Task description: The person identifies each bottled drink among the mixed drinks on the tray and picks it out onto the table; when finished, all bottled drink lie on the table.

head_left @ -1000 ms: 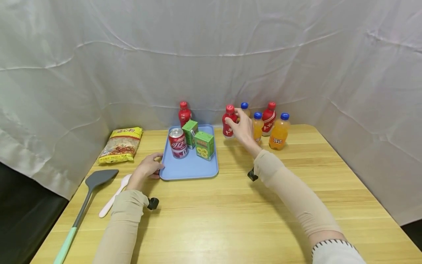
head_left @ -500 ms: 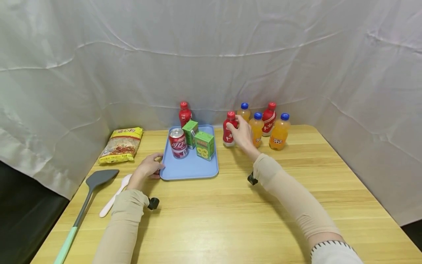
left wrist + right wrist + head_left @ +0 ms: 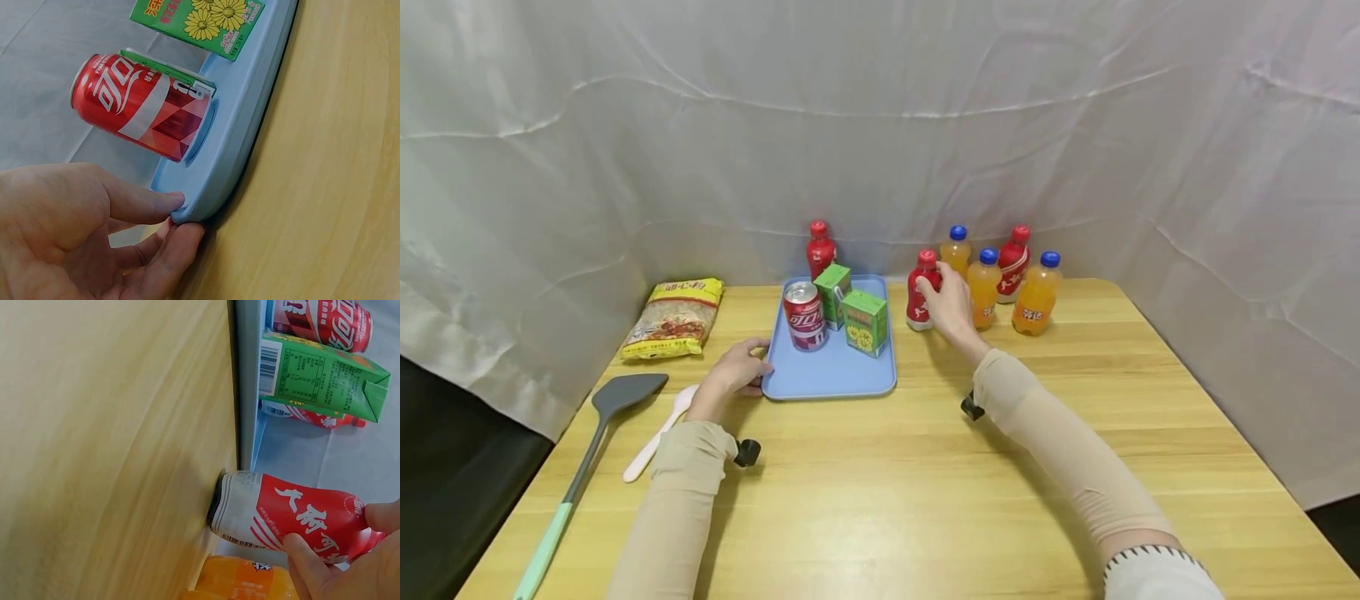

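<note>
My left hand pinches the near left corner of a blue tray, thumb on the rim and fingers below it in the left wrist view. On the tray stand a red cola can, two green drink cartons, the front one with yellow flowers, and a red bottle at the back. Right of the tray, my right hand holds another red cola bottle upright around its upper part. Its base is at or just over the table; contact is hard to tell.
Orange soda bottles with blue caps and one more red bottle stand right of my right hand. On the left lie a yellow pasta bag, a grey spatula and a pink spoon. Grey cloth hangs behind.
My right hand has brought the red bottle down and slightly nearer to me. The left hand stays at the tray corner. The head view has shifted slightly.
</note>
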Action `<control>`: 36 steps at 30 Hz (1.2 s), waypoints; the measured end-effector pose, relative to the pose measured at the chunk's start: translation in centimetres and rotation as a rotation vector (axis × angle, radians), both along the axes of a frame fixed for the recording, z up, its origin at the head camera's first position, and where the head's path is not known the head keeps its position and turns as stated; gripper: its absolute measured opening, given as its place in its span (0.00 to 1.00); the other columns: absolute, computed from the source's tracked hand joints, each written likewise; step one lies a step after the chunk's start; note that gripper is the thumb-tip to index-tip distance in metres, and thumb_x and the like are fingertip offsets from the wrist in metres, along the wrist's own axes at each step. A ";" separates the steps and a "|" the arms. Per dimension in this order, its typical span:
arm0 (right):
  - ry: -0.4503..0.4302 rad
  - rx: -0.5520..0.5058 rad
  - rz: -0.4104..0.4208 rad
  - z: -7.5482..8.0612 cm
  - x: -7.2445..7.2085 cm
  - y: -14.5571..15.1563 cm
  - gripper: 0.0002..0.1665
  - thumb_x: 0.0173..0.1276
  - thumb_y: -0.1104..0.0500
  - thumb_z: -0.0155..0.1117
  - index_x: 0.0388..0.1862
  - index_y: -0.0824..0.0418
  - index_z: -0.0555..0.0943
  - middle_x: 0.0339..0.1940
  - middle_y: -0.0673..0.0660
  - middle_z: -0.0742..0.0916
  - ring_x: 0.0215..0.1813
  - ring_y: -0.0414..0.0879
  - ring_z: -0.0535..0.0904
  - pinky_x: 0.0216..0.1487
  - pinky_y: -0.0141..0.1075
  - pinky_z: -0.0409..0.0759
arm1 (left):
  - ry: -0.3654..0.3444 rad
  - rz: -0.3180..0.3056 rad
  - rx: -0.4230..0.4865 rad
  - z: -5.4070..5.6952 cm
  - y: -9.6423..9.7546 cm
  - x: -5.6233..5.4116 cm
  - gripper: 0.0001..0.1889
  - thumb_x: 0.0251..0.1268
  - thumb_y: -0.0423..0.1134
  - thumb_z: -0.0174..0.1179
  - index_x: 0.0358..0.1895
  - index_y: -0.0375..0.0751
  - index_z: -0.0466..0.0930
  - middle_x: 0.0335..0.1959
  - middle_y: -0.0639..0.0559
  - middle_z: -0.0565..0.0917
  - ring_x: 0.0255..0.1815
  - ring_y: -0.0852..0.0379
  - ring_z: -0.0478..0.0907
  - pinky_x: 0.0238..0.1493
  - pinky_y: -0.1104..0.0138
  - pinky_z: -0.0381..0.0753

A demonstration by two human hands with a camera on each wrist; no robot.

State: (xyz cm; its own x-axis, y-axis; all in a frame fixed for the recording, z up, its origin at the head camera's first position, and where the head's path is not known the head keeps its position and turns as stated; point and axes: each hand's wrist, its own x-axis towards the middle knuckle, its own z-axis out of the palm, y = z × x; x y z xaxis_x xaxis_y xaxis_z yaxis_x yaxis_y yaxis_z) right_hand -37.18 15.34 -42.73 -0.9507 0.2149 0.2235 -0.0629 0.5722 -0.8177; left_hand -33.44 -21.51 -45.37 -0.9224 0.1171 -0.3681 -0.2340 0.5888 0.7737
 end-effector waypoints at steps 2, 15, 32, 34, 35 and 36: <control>-0.012 -0.012 0.007 0.1 0.0 -0.2 0.32 0.83 0.46 0.58 0.79 0.57 0.69 0.71 0.64 0.80 0.71 0.59 0.77 0.75 0.56 0.78 | 0.003 0.002 -0.003 0.1 -0.1 -0.1 0.33 0.79 0.32 0.52 0.84 0.41 0.57 0.49 0.36 0.79 0.39 0.53 0.79 0.36 0.65 0.89; 0.230 0.013 0.092 4.5 0.9 -4.1 0.41 0.79 0.49 0.62 0.85 0.53 0.60 0.83 0.59 0.66 0.81 0.55 0.67 0.84 0.52 0.68 | 0.010 0.003 -0.036 0.9 -1.0 -0.9 0.33 0.80 0.33 0.51 0.84 0.41 0.56 0.51 0.35 0.79 0.38 0.54 0.79 0.35 0.67 0.87; -0.018 0.040 0.208 6.6 -3.2 -13.2 0.48 0.77 0.45 0.65 0.86 0.52 0.54 0.83 0.60 0.65 0.81 0.57 0.67 0.81 0.54 0.70 | -0.007 0.018 -0.024 -0.6 0.0 -0.5 0.32 0.80 0.34 0.53 0.84 0.44 0.58 0.52 0.34 0.80 0.37 0.54 0.80 0.34 0.67 0.88; -0.032 0.052 0.204 6.4 -3.8 -13.7 0.48 0.77 0.45 0.65 0.86 0.53 0.54 0.82 0.62 0.66 0.80 0.57 0.67 0.81 0.54 0.70 | -0.001 0.026 -0.019 -0.6 0.0 -0.4 0.32 0.80 0.34 0.53 0.84 0.44 0.59 0.49 0.35 0.80 0.36 0.54 0.80 0.33 0.67 0.88; -0.041 0.057 0.201 6.3 -4.1 -13.8 0.48 0.77 0.45 0.65 0.86 0.53 0.54 0.82 0.62 0.66 0.80 0.58 0.67 0.81 0.55 0.70 | 0.006 0.031 -0.017 -0.6 0.0 -0.3 0.32 0.79 0.33 0.53 0.83 0.45 0.60 0.48 0.36 0.80 0.35 0.55 0.80 0.33 0.67 0.88; -0.049 0.060 0.199 6.3 -4.4 -14.0 0.48 0.77 0.45 0.65 0.86 0.53 0.54 0.82 0.63 0.65 0.81 0.58 0.67 0.81 0.55 0.70 | 0.013 0.036 -0.015 -0.5 0.0 -0.3 0.32 0.79 0.33 0.53 0.83 0.45 0.60 0.47 0.36 0.80 0.35 0.55 0.79 0.32 0.67 0.88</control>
